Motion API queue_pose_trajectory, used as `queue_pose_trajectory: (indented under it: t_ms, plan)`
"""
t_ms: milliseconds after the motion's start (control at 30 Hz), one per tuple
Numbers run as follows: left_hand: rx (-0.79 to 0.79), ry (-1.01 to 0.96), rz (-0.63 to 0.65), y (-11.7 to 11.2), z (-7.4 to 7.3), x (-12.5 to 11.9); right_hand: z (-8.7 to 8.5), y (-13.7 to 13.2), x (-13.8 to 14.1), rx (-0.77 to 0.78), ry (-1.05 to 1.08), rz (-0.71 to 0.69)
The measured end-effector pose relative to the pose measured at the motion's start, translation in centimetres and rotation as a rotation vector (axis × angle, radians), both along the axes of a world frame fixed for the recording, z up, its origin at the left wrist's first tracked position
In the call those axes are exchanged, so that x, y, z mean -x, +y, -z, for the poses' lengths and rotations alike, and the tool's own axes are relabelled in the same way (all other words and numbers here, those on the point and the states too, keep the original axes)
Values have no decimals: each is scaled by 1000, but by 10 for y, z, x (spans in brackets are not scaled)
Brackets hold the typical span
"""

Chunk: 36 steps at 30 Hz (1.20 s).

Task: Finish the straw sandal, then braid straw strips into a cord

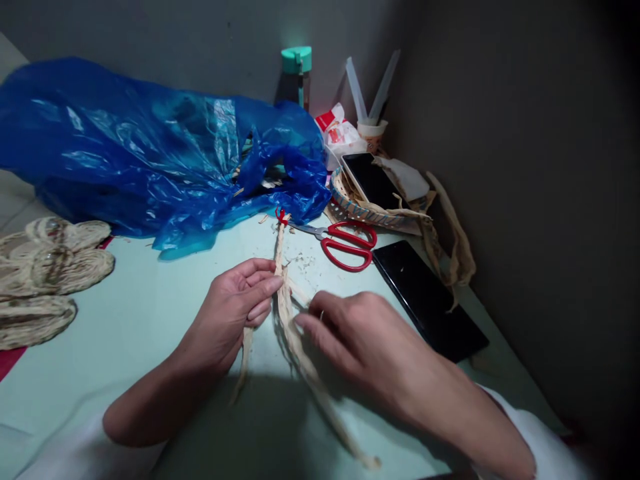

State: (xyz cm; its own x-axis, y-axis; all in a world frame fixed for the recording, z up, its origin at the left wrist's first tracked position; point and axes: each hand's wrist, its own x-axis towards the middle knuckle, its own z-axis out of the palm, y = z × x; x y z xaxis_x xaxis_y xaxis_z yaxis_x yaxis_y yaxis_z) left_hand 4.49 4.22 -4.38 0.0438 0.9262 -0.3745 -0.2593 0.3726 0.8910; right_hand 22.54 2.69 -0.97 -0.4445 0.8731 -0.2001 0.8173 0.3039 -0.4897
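A pale braid of dried plant fibre (281,252) runs toward me from a red tie (282,217) at its far end. My left hand (245,293) pinches the braid between thumb and fingers, and one loose strand (243,367) hangs down beneath that hand. Close by on the right, my right hand (357,333) has its thumb and fingers curled round the end of a short side strand (299,291). Between the hands a long thick strand (313,380) trails down toward the near edge. Red-handled scissors (349,245) lie just beyond, their blades pointing at the red tie.
A large blue plastic bag (125,147) fills the back left. Woven straw slippers (65,257) sit at the left edge. At right are a black tablet (427,297) and a basket (370,210) holding a phone (373,179). A green-lidded bottle (297,60) and a cup (372,133) stand behind.
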Motion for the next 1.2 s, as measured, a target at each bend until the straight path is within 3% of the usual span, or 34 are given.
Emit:
queue_pose_trajectory:
  t_ms: [133, 200, 267, 367, 533, 767, 967, 1200]
  plan:
    - [-27, -18, 34, -1, 0, 1, 1, 12, -3, -163, 214, 100]
    - [-47, -24, 42, -2, 0, 1, 7, 16, 1, -80, 376, 57]
    - [-74, -17, 43, -2, 1, 0, 14, 19, 6, 101, 529, 6]
    - [-110, 12, 52, -1, 3, -1, 24, 22, 13, 250, 645, 16]
    - [-146, 60, 81, -1, 7, -3, 39, 30, 18, 118, 683, 111]
    - [-167, 161, 1, -1, 7, -1, 46, 36, 24, -28, 655, 173]
    - [-131, 129, 2, 2, 6, 2, 43, 28, 33, -242, 520, 163]
    - [-147, 166, -36, -1, 5, -1, 38, 15, 30, -358, 397, 35]
